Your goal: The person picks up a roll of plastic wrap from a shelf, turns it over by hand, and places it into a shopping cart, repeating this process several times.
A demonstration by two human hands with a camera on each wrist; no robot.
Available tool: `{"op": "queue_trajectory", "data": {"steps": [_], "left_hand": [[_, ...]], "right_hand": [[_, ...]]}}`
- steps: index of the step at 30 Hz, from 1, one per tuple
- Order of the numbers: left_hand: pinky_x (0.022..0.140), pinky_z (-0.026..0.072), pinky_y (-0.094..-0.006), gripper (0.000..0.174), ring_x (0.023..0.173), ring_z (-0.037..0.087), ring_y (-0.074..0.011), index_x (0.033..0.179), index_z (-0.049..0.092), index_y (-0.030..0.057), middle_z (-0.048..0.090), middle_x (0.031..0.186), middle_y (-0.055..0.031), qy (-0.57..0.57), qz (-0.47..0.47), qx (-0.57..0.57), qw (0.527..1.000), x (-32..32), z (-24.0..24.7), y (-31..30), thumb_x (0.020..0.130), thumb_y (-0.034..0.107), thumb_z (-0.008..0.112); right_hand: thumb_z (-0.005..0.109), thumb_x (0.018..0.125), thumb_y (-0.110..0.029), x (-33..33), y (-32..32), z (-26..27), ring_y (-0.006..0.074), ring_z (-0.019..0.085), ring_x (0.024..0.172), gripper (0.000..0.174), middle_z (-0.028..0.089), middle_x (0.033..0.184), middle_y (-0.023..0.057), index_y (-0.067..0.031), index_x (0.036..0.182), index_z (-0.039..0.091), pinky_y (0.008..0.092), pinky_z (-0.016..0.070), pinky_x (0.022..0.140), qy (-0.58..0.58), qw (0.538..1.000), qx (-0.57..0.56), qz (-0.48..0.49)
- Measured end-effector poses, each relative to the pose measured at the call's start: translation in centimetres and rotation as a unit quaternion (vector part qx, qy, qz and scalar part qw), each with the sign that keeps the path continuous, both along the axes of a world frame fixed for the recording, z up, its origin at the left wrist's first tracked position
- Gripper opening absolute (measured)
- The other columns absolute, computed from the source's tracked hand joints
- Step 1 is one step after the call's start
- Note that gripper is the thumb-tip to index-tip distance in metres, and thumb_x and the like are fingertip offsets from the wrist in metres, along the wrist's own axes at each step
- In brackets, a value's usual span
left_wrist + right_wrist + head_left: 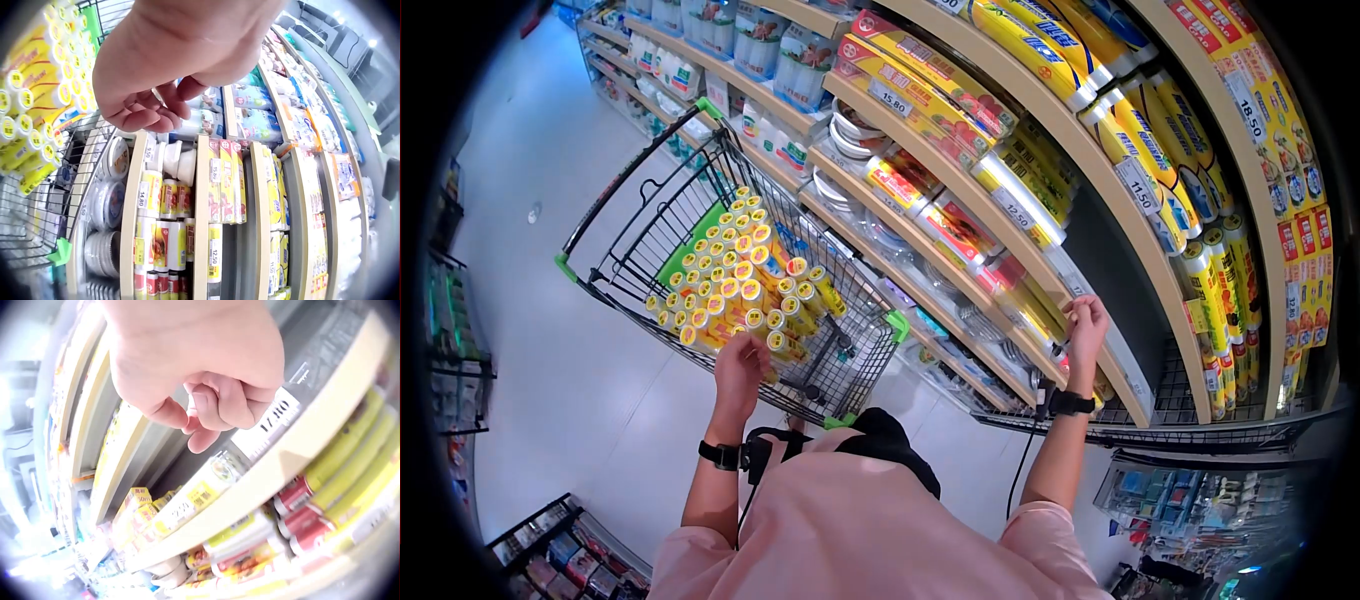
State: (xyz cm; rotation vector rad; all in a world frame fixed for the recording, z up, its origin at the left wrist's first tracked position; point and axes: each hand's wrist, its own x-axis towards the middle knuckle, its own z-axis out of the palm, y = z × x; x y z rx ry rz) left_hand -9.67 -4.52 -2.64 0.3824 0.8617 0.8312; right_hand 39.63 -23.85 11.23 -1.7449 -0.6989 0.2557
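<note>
In the head view, the left hand is at the near side of a shopping cart, close over a stack of yellow tube-shaped packages with white round ends. The left wrist view shows this hand with loosely bent fingers and nothing between them. Over at the shelf on the right, the right hand hangs in front of a dark shelf gap. Its fingers are loosely curled and hold nothing in the right wrist view, close to a price tag reading 17.80.
The wire shopping cart with green corners stands at the front left, along the shelves. Those shelves carry yellow film rolls, boxes and foil trays. A black cable hangs from the right wrist. Pale floor extends to the left.
</note>
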Motion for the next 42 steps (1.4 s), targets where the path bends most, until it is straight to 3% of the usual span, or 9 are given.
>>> {"op": "queue_trajectory", "data": {"steps": [3, 6, 11, 18, 19, 22, 27, 31, 42], "left_hand": [[0.062, 0.0416, -0.0261, 0.008, 0.072, 0.053, -0.0125, 0.094, 0.055, 0.0091, 0.057, 0.083, -0.0016, 0.033, 0.021, -0.003, 0.999, -2.0, -1.7, -0.6, 0.093, 0.015, 0.051], [0.059, 0.0436, -0.0252, 0.014, 0.07, 0.053, -0.0122, 0.101, 0.054, 0.0089, 0.057, 0.085, -0.0016, 0.062, 0.056, -0.029, 0.996, -3.9, -4.5, -0.5, 0.087, 0.008, 0.054], [0.057, 0.0462, -0.0242, 0.02, 0.068, 0.053, -0.0126, 0.104, 0.055, 0.0082, 0.056, 0.083, -0.0011, 0.0, 0.113, -0.085, 0.99, -5.5, -6.9, -1.1, 0.084, 0.006, 0.056], [0.057, 0.0452, -0.0231, 0.013, 0.067, 0.053, -0.011, 0.097, 0.058, 0.0086, 0.055, 0.082, -0.0001, 0.032, 0.035, -0.108, 0.993, -2.7, -4.8, -3.4, 0.085, 0.006, 0.055], [0.059, 0.0473, -0.0239, 0.022, 0.068, 0.053, -0.0125, 0.105, 0.05, 0.0139, 0.053, 0.079, 0.0003, 0.01, 0.007, -0.113, 0.993, -2.9, -4.9, -3.5, 0.086, 0.005, 0.055], [0.06, 0.0482, -0.0244, 0.023, 0.068, 0.053, -0.0133, 0.106, 0.049, 0.0135, 0.053, 0.082, -0.0015, 0.013, 0.005, -0.118, 0.993, -3.2, -3.6, -5.1, 0.085, 0.005, 0.057], [0.061, 0.049, -0.0265, 0.006, 0.069, 0.056, -0.0149, 0.088, 0.054, 0.0064, 0.053, 0.083, -0.0034, 0.027, 0.009, -0.19, 0.981, -5.3, -4.5, -5.3, 0.084, 0.008, 0.059], [0.059, 0.0462, -0.0258, 0.008, 0.065, 0.049, -0.0155, 0.089, 0.054, 0.0063, 0.051, 0.074, -0.0049, -0.001, 0.014, -0.311, 0.95, -4.3, -5.7, -2.7, 0.084, 0.009, 0.06], [0.055, 0.0426, -0.0245, 0.012, 0.065, 0.051, -0.0109, 0.085, 0.054, 0.0109, 0.056, 0.076, -0.0001, -0.013, -0.159, -0.202, 0.966, 3.1, -9.5, 6.5, 0.084, 0.001, 0.06]], "right_hand": [[0.051, 0.096, -0.011, -4.4, -3.4, -6.2, 0.0026, 0.037, 0.044, 0.009, 0.065, 0.075, 0.0074, -0.0073, 0.09, 0.057, 0.0195, 0.0232, 0.038, 0.101, 0.995, -0.002, 0.015], [0.049, 0.094, -0.008, -9.5, -6.2, -11.4, 0.0046, 0.037, 0.042, 0.01, 0.065, 0.074, 0.0071, -0.0073, 0.089, 0.057, 0.0205, 0.0242, 0.038, 0.176, 0.983, -0.047, 0.024], [0.057, 0.096, -0.015, -13.6, -11.9, -18.2, 0.008, 0.053, 0.049, 0.013, 0.068, 0.078, 0.0076, -0.0035, 0.095, 0.063, 0.0223, 0.0393, 0.042, 0.158, 0.967, -0.184, 0.075], [0.061, 0.094, -0.017, -18.2, -17.1, -19.3, 0.0091, 0.055, 0.053, 0.015, 0.069, 0.081, 0.007, -0.0028, 0.097, 0.064, 0.0233, 0.0427, 0.047, 0.275, 0.953, -0.123, -0.014], [0.061, 0.094, -0.017, -18.9, -17.8, -19.7, 0.0092, 0.055, 0.054, 0.015, 0.069, 0.081, 0.007, -0.0029, 0.097, 0.064, 0.0233, 0.0429, 0.047, 0.274, 0.954, -0.121, -0.009], [0.061, 0.094, -0.016, -21.0, -18.7, -20.9, 0.0094, 0.056, 0.056, 0.014, 0.069, 0.081, 0.0071, -0.0032, 0.098, 0.064, 0.0235, 0.0434, 0.048, 0.282, 0.951, -0.124, -0.004], [0.062, 0.094, -0.016, -23.4, -18.9, -21.6, 0.0095, 0.056, 0.056, 0.014, 0.069, 0.079, 0.0079, -0.0037, 0.099, 0.064, 0.0236, 0.0442, 0.049, 0.305, 0.943, -0.135, -0.003], [0.062, 0.094, -0.017, -23.6, -18.5, -21.6, 0.0097, 0.056, 0.057, 0.015, 0.069, 0.079, 0.0088, -0.0034, 0.1, 0.064, 0.0235, 0.0445, 0.05, 0.295, 0.944, -0.143, -0.023], [0.062, 0.093, -0.017, -27.4, -12.9, -19.2, 0.0109, 0.058, 0.06, 0.013, 0.068, 0.079, 0.0057, -0.0056, 0.099, 0.063, 0.0248, 0.0456, 0.053, 0.279, 0.94, -0.16, -0.111]]}}
